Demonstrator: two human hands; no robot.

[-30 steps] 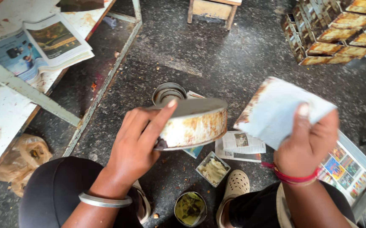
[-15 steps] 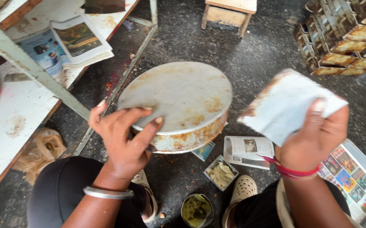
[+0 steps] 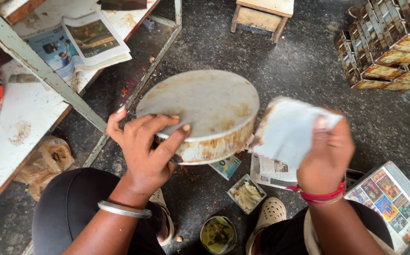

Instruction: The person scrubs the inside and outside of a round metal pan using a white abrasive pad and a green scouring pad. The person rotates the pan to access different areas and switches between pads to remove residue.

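The left hand (image 3: 148, 151) grips the near-left rim of a round, rust-stained metal tin (image 3: 202, 113) held above the dark floor (image 3: 299, 71) — its flat bottom turned up — while the right hand (image 3: 328, 151), just right of it, clutches a crumpled pale sheet (image 3: 287, 130).

Silver bangle (image 3: 123, 209), red wrist threads (image 3: 322, 193), dark trousers (image 3: 68, 208), perhaps pale clogs (image 3: 270, 213).

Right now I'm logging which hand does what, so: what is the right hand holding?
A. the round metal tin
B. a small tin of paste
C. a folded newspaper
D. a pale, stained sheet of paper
D: the right hand grips a pale sheet of paper with brown-stained edges, while the left hand holds the round metal tin.
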